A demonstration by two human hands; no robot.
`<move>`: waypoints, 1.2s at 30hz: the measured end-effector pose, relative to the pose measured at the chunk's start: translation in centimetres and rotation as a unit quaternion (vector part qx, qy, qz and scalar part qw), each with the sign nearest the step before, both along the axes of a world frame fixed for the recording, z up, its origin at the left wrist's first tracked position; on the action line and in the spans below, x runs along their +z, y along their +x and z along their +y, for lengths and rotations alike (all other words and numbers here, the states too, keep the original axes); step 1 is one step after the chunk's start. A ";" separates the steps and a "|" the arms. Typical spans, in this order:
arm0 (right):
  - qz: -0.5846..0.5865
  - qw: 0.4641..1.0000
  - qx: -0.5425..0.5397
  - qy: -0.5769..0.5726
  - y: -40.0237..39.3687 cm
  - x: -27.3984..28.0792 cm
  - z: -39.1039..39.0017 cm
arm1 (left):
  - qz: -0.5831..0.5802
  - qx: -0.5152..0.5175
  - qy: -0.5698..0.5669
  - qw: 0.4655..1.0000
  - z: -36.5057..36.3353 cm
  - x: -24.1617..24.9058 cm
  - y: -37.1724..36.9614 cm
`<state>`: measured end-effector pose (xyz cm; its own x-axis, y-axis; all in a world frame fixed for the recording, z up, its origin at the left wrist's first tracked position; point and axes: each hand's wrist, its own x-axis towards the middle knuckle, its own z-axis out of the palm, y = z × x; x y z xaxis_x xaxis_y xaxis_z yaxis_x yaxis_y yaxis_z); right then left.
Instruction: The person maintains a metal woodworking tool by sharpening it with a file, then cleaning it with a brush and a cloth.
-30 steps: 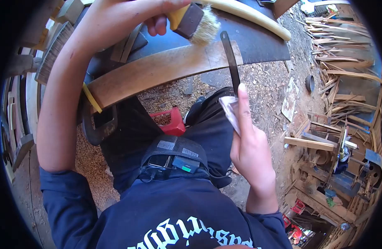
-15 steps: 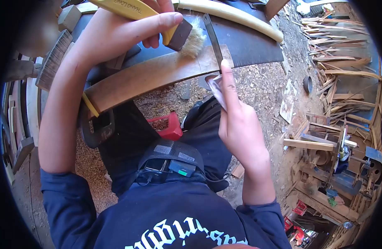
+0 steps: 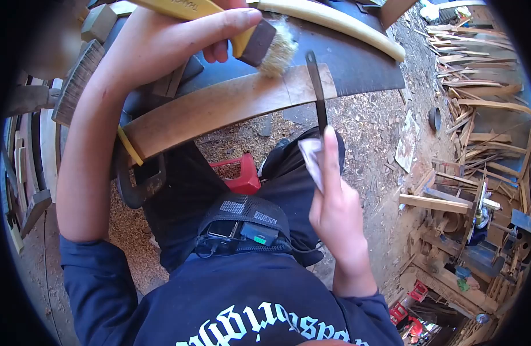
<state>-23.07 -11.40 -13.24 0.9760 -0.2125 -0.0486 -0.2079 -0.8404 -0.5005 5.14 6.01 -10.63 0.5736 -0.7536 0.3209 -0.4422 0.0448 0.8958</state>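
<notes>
Looks like the cleanup stage on this curved wooden piece [image 3: 219,106], brushing dust off it between passes with the blade, at least that's my read. The left hand [image 3: 179,34] is wrapped shut around the yellow handle of a paint brush [image 3: 259,43], thumb laid along the top, and the pale bristles hang right at the upper edge of the wood, close enough that I can't say if they actually touch it. The right hand [image 3: 334,207], down around 5 o'clock from the brush, is closed on a thin dark metal blade [image 3: 317,86], with a scrap of pale cloth or paper [image 3: 311,158] wrapped around the grip end and the index finger stretched straight up along it. The blade's tip points to 12 o'clock and crosses the right end of the wood, just at 3 o'clock from the bristles. The wood itself sits across the dark bench top [image 3: 357,63] from 8 o'clock to 2 o'clock, with a yellow band [image 3: 129,144] and a dark clamp [image 3: 140,179] at its lower left end. A second, paler curved strip [image 3: 334,26] lies further back on the bench. Next move, I'd guess, calls for sweeping the bristles along the surface while keeping that blade clear of the brush, then laying the edge flat to the wood again. Sawdust everywhere on the floor, and a red stool [image 3: 239,173] by the knees.
</notes>
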 end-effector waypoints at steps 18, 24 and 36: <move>0.024 0.999 0.013 -0.030 3.6 1.3 -1.0 | 0.049 -0.016 -0.002 0.999 0.2 -1.1 0.4; 0.018 0.998 -0.015 -0.052 0.5 1.7 0.6 | 0.061 0.025 0.040 0.997 0.0 1.5 -1.3; 0.015 0.999 0.013 -0.040 -0.1 1.3 -0.2 | 0.012 -0.015 -0.005 1.000 0.4 -0.5 -0.1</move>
<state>-23.20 -11.64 -11.94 0.9796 -0.1911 -0.0619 -0.1991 -0.8828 -0.4254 5.07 6.46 -11.08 0.5584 -0.7676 0.3147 -0.4195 0.0660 0.9053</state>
